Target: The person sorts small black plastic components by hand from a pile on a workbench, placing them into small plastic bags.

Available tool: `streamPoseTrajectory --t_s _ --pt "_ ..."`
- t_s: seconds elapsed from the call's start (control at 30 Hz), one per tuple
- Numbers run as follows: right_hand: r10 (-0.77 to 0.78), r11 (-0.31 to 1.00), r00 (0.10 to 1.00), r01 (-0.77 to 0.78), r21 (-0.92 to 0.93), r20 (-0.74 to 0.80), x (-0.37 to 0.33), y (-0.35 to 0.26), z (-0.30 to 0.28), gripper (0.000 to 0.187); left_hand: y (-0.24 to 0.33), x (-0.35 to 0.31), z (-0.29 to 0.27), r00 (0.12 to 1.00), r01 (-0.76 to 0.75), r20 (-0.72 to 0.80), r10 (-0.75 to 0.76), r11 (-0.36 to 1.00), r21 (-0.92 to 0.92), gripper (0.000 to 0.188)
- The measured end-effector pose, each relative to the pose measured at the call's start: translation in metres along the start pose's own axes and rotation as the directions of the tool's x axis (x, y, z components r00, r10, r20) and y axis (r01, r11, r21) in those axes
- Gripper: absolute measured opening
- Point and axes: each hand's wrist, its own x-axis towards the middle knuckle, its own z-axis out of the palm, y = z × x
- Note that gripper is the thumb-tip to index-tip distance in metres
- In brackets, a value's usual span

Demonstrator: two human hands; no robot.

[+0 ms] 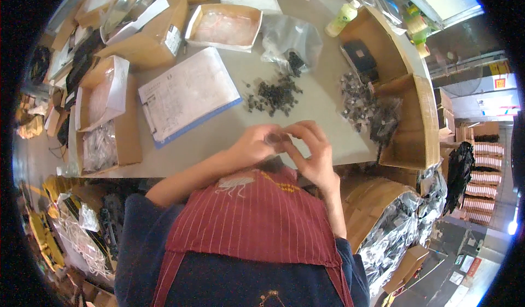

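Note:
Close to the table's near edge, my two hands meet in front of the red striped apron [246, 219]. My left hand [256, 143] is closed around a small round, partly see-through piece [272, 138], whose kind I cannot make out. Its fingers are curled in. My right hand [313, 149] pinches at the same spot with thumb and fingertips; what they grip is too small to name. Just beyond the hands lies a loose heap of small black parts [276, 95], spilling from a clear plastic bag [298, 39].
Left of the heap is a clipboard with papers [188, 94]. Shallow boxes stand behind it [224, 27] and at the far left [101, 94]. On the right, an open cardboard box [413, 115] borders bagged small parts [358, 102]. A bottle [343, 18] stands at the back.

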Motion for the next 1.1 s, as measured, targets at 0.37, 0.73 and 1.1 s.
streamPoseTrajectory --t_s 0.37,0.73,1.1 --pt "-0.075 0.997 0.995 0.073 -0.029 -0.066 0.001 -0.015 -0.005 0.021 0.004 0.001 0.003 0.999 0.036 0.021 -0.038 0.996 0.079 0.025" --pt "0.344 0.862 0.936 -0.344 -0.371 -0.068 0.015 0.133 0.042 0.031 -0.004 0.004 0.002 0.994 0.061 0.084 -0.066 0.996 0.065 0.017" --pt "0.216 0.891 0.976 -0.211 -0.403 -0.034 0.015 0.165 0.057 0.027 -0.013 0.005 0.000 0.997 0.061 0.044 -0.062 0.998 0.016 0.017"
